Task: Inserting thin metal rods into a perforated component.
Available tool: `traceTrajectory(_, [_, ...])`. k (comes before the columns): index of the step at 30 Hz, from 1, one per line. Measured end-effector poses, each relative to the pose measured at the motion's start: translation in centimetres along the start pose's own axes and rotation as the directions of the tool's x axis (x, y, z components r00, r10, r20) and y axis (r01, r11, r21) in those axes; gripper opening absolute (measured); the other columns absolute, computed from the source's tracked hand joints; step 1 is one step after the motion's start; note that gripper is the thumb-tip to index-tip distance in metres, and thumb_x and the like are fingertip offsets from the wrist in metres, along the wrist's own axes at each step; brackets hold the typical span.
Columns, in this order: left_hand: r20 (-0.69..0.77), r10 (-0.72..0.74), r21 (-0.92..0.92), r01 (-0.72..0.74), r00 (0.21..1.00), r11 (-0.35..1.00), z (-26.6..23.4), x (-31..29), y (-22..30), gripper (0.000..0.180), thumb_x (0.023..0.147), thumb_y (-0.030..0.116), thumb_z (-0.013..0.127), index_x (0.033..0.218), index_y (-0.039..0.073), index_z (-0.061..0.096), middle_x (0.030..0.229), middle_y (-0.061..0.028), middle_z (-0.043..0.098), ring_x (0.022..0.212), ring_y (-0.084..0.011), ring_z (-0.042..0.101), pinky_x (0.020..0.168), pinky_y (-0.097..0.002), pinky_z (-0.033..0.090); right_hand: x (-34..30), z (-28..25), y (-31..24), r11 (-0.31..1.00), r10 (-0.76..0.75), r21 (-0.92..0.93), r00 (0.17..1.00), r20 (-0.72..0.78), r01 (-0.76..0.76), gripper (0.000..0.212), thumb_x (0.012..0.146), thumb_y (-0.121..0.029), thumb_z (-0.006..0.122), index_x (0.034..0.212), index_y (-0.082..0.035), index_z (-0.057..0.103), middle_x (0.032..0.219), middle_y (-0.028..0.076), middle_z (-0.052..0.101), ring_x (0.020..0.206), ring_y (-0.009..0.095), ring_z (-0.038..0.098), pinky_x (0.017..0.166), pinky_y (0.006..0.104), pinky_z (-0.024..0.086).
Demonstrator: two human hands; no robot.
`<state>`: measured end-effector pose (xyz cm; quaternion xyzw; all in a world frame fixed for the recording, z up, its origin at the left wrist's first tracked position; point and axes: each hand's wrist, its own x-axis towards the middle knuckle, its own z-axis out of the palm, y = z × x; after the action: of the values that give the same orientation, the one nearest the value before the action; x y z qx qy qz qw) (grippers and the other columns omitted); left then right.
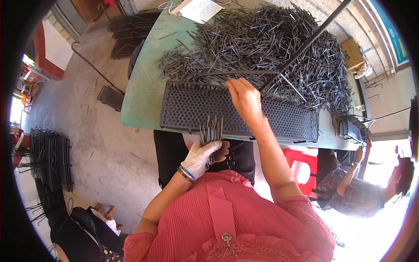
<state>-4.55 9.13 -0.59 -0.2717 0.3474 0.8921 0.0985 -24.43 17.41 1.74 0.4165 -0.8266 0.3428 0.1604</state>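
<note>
My left hand (200, 158), in a white knit glove, is closed around a bundle of thin dark rods (211, 130) that stand up out of the grip. It is just below the near edge of a long black tray (192, 107) full of small round holes. Above the tray's middle is my bare right hand (247, 101), fingertips pinched together by its far edge. Whatever the pinch holds is too small or hidden to make out. Short dark rods line part of that far edge. Behind the tray spreads a large heap of loose dark rods (270, 39).
The tray rests on a green table (142, 87), with a paper pad (198, 9) at the back. A long dark bar (305, 46) slants over the heap. At right, a co-worker (349, 187) handles another tray (349, 131). Stacked black racks (51, 159) stand at left; a red stool (302, 168) is below the table.
</note>
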Motion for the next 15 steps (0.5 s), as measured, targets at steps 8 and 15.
traceTrajectory(8, [-0.001, 0.014, 0.004, -0.014, 1.000, 1.000, 0.0, 0.1, 0.0, 0.026, 0.093, 0.014, 0.060, 0.116, 0.002, 0.057, 0.105, -0.0127, 0.067, 0.085, -0.0196, 0.068, 0.072, -0.0324, 0.058, -1.2, -0.9, -0.5, 0.981, 0.129, 0.146, 0.992, -0.008, -0.126, 0.016, 0.086, -0.014, 0.069, 0.095, -0.001, 0.068, 0.080, 0.012, 0.064, 0.065, 0.028, 0.062, 0.058, 0.0346, 0.049])
traceTrajectory(15, [0.045, 0.089, 0.052, -0.091, 0.995, 0.994, 0.4, 0.0, 0.5, 0.026, 0.094, 0.016, 0.060, 0.116, 0.002, 0.057, 0.104, -0.0129, 0.068, 0.084, -0.0182, 0.068, 0.070, -0.0307, 0.058, -4.1, -2.9, -2.3, 0.770, 0.307, 0.380, 0.819, 0.485, -0.513, 0.026, 0.087, -0.022, 0.073, 0.094, 0.003, 0.071, 0.078, 0.008, 0.069, 0.066, 0.011, 0.060, 0.061, 0.0261, 0.049])
